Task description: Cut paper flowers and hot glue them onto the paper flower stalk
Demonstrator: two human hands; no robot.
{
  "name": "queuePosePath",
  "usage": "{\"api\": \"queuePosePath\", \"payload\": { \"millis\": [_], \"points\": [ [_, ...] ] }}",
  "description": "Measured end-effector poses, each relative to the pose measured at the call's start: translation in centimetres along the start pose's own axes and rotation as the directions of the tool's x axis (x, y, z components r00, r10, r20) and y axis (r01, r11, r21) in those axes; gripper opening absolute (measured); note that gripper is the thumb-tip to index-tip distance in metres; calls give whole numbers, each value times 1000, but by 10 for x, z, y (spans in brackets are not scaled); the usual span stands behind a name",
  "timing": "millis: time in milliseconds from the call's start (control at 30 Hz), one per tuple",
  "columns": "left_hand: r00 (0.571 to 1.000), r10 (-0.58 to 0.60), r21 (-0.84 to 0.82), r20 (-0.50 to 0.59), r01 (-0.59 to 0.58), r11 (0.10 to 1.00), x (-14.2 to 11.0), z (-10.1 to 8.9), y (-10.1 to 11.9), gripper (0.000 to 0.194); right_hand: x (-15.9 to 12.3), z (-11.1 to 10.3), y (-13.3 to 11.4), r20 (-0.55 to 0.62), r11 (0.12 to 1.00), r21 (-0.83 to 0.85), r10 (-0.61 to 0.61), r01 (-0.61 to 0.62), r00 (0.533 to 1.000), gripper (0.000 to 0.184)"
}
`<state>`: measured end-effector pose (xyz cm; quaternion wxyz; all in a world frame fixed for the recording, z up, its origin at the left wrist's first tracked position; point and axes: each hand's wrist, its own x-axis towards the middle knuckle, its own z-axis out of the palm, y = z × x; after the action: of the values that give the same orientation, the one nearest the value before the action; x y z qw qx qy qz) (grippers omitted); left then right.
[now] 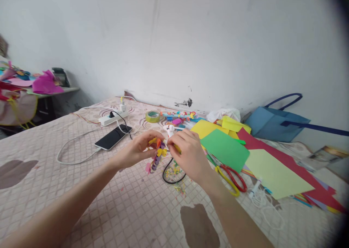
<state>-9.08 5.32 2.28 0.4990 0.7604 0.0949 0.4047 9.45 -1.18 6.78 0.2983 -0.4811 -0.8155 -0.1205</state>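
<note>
My left hand [141, 145] is closed on a purple paper stick [155, 163] trimmed with yellow, orange and pink paper flowers. My right hand [188, 151] is closed in a pinch beside the stick's upper end. Its fingertips nearly meet those of the left, and whatever they pinch is hidden or too small to name. Just behind the hands is a white glue gun [169, 129], partly covered by my right fingers. Below them a black cord [170, 183] loops around small paper scraps [174, 172] on the patterned cloth.
Red-and-yellow-handled scissors [231, 179] lie right of my right hand, near green paper [226, 150] and other coloured sheets. A phone [114, 137], power strip [113, 118] and tape roll [152, 116] are at the left and back. A blue bag [275, 124] leans against the wall.
</note>
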Motion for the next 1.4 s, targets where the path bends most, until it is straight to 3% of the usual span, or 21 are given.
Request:
{"api": "queuePosePath", "payload": {
  "millis": [467, 867, 1400],
  "points": [
    [1000, -12, 12, 1, 12, 1000, 1, 2, 1, 28, 0, 0, -1, 21, 998, 41, 35, -36, 999, 11],
    [999, 41, 36, 22, -41, 999, 3, 0, 2, 29, 2, -6, 1, 28, 922, 382, 66, -72, 997, 15],
    [998, -2, 58, 61, -1, 998, 3, 3, 5, 26, 2, -2, 4, 68, 913, 391, 100, -119, 993, 16]
  ]
}}
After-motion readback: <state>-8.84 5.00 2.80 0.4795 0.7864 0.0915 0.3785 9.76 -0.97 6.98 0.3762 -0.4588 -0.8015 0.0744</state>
